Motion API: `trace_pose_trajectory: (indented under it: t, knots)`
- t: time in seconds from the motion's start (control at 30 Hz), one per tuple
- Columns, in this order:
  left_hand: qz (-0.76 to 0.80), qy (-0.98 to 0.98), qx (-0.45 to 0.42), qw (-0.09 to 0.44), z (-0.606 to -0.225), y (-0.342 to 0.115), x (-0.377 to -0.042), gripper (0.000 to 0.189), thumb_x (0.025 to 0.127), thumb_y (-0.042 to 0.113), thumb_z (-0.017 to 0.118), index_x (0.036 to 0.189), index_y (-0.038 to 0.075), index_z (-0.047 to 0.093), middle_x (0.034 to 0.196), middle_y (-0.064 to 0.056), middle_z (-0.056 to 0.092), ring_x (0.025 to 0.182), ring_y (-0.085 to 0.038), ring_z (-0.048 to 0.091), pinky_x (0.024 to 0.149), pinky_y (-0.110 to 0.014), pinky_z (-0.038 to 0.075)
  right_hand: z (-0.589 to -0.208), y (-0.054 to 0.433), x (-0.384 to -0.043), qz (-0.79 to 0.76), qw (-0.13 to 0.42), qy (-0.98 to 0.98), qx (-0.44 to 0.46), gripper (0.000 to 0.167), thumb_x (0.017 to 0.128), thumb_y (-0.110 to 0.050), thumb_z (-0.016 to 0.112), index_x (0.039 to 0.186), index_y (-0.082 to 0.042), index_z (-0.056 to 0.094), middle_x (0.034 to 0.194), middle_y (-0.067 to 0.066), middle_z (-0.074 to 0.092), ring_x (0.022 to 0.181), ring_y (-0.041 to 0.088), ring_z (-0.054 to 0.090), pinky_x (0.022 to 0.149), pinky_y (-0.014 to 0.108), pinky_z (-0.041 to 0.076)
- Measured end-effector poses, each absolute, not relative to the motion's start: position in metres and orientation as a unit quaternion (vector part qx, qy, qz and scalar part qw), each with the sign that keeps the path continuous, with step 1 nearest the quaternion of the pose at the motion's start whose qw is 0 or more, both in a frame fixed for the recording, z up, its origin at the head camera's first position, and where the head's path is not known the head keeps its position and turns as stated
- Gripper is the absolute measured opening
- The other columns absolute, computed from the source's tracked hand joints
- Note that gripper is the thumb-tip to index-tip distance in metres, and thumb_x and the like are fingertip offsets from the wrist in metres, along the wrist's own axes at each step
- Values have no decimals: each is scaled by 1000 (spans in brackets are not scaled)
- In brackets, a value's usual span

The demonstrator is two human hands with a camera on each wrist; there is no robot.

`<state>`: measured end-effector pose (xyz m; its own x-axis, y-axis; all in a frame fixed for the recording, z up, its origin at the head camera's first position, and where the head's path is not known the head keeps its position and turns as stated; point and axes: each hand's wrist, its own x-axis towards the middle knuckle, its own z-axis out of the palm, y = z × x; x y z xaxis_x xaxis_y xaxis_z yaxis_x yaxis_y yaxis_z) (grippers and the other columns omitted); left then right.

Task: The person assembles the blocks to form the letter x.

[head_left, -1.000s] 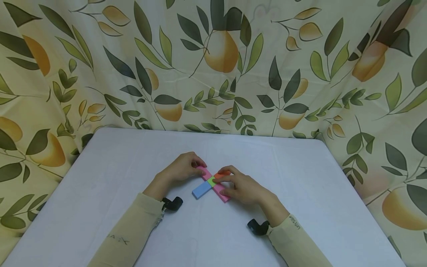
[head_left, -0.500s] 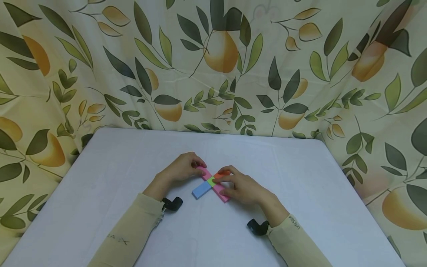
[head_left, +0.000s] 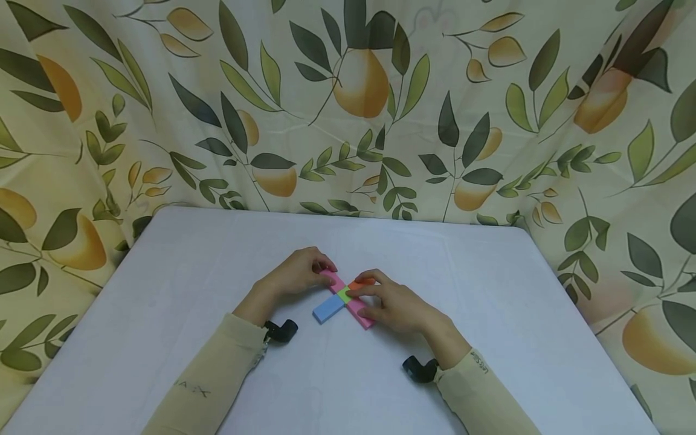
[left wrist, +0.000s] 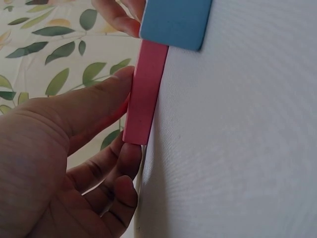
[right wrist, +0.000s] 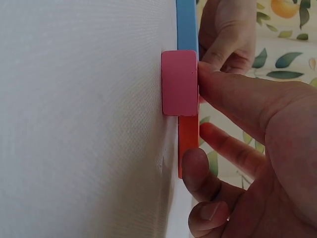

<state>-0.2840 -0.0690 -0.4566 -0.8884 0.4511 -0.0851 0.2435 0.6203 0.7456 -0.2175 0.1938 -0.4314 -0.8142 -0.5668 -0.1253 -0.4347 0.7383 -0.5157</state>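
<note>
Several flat blocks form a cross on the white table. A small green block [head_left: 344, 295] sits at its middle. The arms are a blue block [head_left: 328, 309], an orange block [head_left: 357, 284], a far pink block [head_left: 336, 283] and a near pink block [head_left: 360, 315]. My left hand [head_left: 297, 273] holds the far pink block's outer end, thumb on its top and fingers by its end, as the left wrist view shows. My right hand [head_left: 399, 304] rests over the others: thumb on the near pink block, fingers reaching over the green and orange blocks, partly hiding them.
A white cloth covers the table [head_left: 228, 241]. Behind and beside it hangs a curtain [head_left: 326, 139] with fruit and leaves. A black wrist camera [head_left: 281, 332] sits at the left cuff and another camera [head_left: 420, 370] at the right cuff.
</note>
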Motion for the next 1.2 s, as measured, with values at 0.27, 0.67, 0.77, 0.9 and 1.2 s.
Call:
trace_pose_trajectory:
  t: [0.27, 0.67, 0.77, 0.9, 1.2]
  knots:
    - [382, 893, 199, 134, -456, -69, -285, 27, 89, 33, 83, 114, 24, 77, 109, 4, 64, 102, -18, 58, 93, -35, 51, -432, 194, -218, -238, 138, 922, -273, 39, 99, -33, 71, 137, -32, 68, 153, -4, 45, 114, 21, 61, 100, 47, 51]
    - [383, 892, 201, 130, -457, -70, -285, 26, 90, 33, 83, 114, 25, 76, 109, 3, 64, 102, -18, 58, 93, -36, 50, -431, 194, -218, -238, 138, 921, -274, 39, 98, -32, 71, 137, -32, 68, 153, -4, 45, 117, 21, 60, 102, 48, 51]
    - [382, 892, 201, 131, -456, -70, -285, 27, 90, 33, 82, 115, 25, 76, 109, 3, 64, 102, -17, 58, 92, -36, 50, -431, 194, -218, -238, 139, 922, -273, 39, 98, -33, 71, 137, -32, 67, 154, -4, 44, 118, 22, 60, 102, 48, 51]
    - [381, 893, 202, 131, -456, -70, -285, 29, 90, 34, 82, 116, 24, 76, 109, 3, 64, 102, -18, 58, 92, -35, 50, -431, 194, -218, -238, 140, 922, -271, 39, 98, -33, 71, 137, -33, 67, 154, -4, 44, 119, 23, 60, 102, 49, 51]
    - [383, 892, 199, 136, -456, -70, -285, 28, 90, 34, 82, 116, 25, 76, 109, 4, 64, 103, -17, 58, 92, -36, 50, -430, 194, -218, -237, 139, 921, -275, 40, 98, -32, 71, 138, -31, 67, 153, -2, 45, 118, 22, 60, 101, 47, 51]
